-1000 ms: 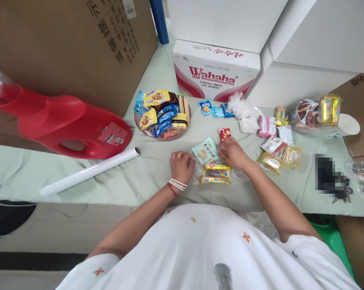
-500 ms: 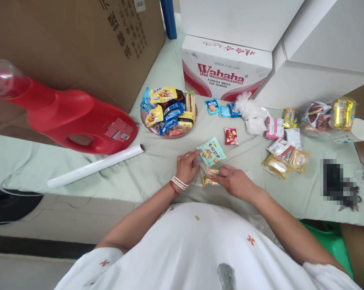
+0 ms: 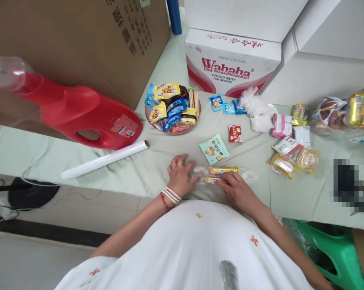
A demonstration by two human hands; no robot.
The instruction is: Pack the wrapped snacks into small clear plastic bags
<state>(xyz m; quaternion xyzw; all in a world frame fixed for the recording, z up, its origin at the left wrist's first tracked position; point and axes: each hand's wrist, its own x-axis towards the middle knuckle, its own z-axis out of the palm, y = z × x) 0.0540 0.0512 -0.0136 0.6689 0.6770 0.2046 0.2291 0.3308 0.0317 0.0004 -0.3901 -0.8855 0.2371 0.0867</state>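
Observation:
My left hand (image 3: 181,177) is open, fingers spread, at the left end of a clear plastic bag (image 3: 248,173). Inside the bag lie yellow-wrapped snack sticks (image 3: 224,170) side by side. My right hand (image 3: 238,191) has its fingers closed over the near stick, partly covering it. Just beyond the bag, a mint-green snack packet (image 3: 214,149) lies flat on the cloth. A small red snack packet (image 3: 235,133) is farther back, to the right of the green one.
A round plate (image 3: 182,131) heaped with snacks stands at the back. To its left are a white roll (image 3: 106,160) and a red detergent bottle (image 3: 91,117). Boxes (image 3: 233,70) line the back. More snacks (image 3: 293,155) and a knotted plastic bag (image 3: 258,108) lie right.
My left hand has moved left, off the green packet, and spread its fingers. The bagged snack sticks now show more fully, lying lengthwise. My right hand stays on them. The view has shifted slightly.

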